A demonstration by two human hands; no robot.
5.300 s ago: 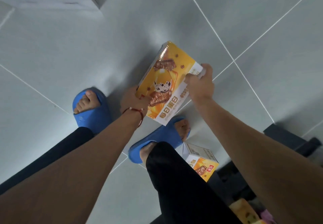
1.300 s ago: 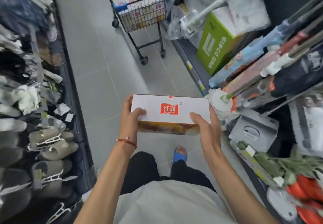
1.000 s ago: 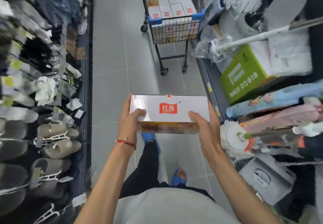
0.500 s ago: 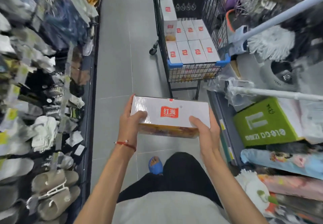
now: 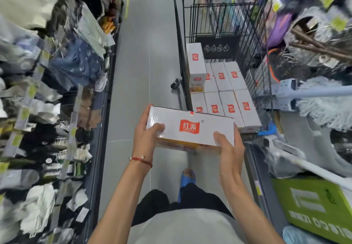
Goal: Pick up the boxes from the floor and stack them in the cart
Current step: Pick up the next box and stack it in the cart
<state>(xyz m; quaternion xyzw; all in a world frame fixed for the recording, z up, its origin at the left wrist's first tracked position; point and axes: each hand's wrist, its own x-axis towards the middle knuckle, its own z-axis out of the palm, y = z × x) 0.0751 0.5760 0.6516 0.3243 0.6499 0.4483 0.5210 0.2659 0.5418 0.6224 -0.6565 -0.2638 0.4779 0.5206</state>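
Head view: box point(image 5: 190, 129), cart point(image 5: 219, 19), mop point(image 5: 323, 110) alongside

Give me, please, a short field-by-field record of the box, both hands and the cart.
Held item: white cardboard box with red logo, roughly level
Left hand: grips its left end
Right hand: grips its right end
Cart: black wire shopping cart ahead, slightly right
Cart contents: flat layer of matching white boxes; one higher box at far left

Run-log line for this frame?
carry | box: off floor | left hand: grips left end | right hand: grips right end | cart: boxes inside
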